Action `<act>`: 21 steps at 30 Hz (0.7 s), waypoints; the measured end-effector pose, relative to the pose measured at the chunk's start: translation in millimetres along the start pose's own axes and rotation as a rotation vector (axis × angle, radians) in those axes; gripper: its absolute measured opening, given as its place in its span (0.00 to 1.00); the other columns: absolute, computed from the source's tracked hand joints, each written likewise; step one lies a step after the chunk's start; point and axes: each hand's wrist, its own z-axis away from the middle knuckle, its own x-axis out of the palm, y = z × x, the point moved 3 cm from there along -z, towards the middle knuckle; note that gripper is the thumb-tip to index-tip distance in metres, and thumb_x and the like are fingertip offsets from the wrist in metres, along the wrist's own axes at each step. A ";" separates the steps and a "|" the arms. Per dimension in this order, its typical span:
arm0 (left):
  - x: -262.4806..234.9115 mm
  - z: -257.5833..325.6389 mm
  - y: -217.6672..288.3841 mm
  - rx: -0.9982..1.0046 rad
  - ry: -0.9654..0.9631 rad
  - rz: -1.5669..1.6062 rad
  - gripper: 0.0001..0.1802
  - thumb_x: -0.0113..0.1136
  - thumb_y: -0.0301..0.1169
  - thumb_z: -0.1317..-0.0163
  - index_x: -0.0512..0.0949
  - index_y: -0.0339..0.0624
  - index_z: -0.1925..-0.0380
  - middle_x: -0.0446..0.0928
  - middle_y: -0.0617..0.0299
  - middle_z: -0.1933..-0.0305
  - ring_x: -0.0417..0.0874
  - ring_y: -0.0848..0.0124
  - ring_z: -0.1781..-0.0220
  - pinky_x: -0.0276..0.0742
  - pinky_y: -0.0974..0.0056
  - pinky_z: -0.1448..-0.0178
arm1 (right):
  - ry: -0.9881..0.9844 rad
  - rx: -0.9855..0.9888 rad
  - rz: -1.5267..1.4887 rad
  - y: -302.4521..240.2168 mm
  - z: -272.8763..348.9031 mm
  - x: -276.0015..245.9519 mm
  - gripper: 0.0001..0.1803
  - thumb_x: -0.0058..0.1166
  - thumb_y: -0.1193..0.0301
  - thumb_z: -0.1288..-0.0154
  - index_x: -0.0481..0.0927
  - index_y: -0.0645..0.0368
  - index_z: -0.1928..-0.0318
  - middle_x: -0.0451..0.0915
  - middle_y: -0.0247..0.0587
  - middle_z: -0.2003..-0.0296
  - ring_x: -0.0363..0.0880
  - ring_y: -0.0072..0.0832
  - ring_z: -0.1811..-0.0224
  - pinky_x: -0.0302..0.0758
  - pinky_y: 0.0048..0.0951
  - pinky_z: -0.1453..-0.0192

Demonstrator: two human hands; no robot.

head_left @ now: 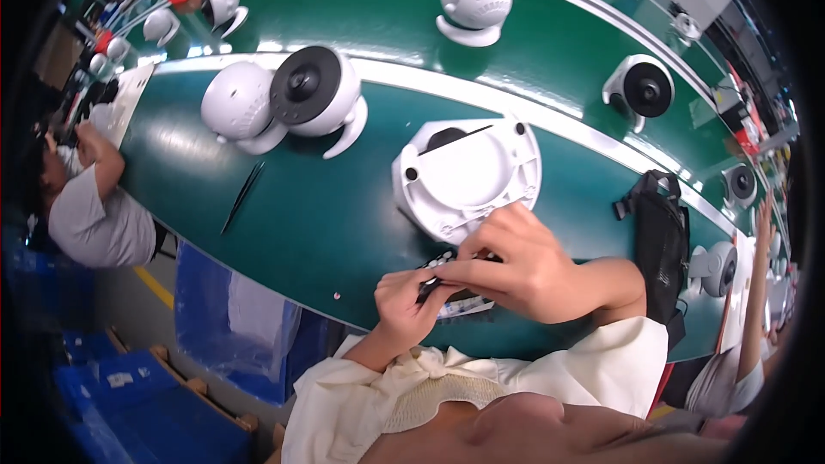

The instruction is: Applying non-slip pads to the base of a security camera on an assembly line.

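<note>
Black tweezers (242, 198) lie apart on the green desk (326, 223). The left hand (411, 301) and right hand (520, 271) meet at the desk's near edge, fingers pinched narrow on a small dark part (455, 295), just below the white base (468, 176). The part looks light, stiff and easily dropped; its edges seem the best hold.
</note>
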 end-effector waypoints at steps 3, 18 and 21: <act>-0.4 3.6 -0.6 -0.012 0.012 -0.025 0.08 0.64 0.25 0.54 0.73 0.34 0.81 0.70 0.56 0.87 0.73 0.63 0.86 0.65 0.68 0.81 | 0.018 -0.010 0.016 -0.9 2.0 4.3 0.17 0.61 0.73 0.62 0.80 0.53 0.64 0.69 0.29 0.74 0.66 0.26 0.73 0.59 0.26 0.71; 4.8 2.1 -17.3 -0.232 -0.249 0.448 0.08 0.57 0.24 0.48 0.70 0.31 0.70 0.69 0.45 0.51 0.72 0.59 0.48 0.65 0.63 0.45 | 0.055 0.257 -0.626 35.0 -10.7 -7.5 0.14 0.47 0.84 0.45 0.67 0.64 0.57 0.71 0.37 0.68 0.73 0.21 0.67 0.72 0.20 0.65; 9.3 1.5 -14.8 -0.152 -0.170 0.668 0.09 0.57 0.24 0.48 0.70 0.31 0.69 0.62 0.40 0.46 0.67 0.54 0.43 0.61 0.58 0.40 | 0.005 0.333 -0.584 31.4 -12.9 -3.8 0.14 0.47 0.84 0.45 0.67 0.64 0.56 0.71 0.38 0.68 0.73 0.22 0.67 0.71 0.20 0.63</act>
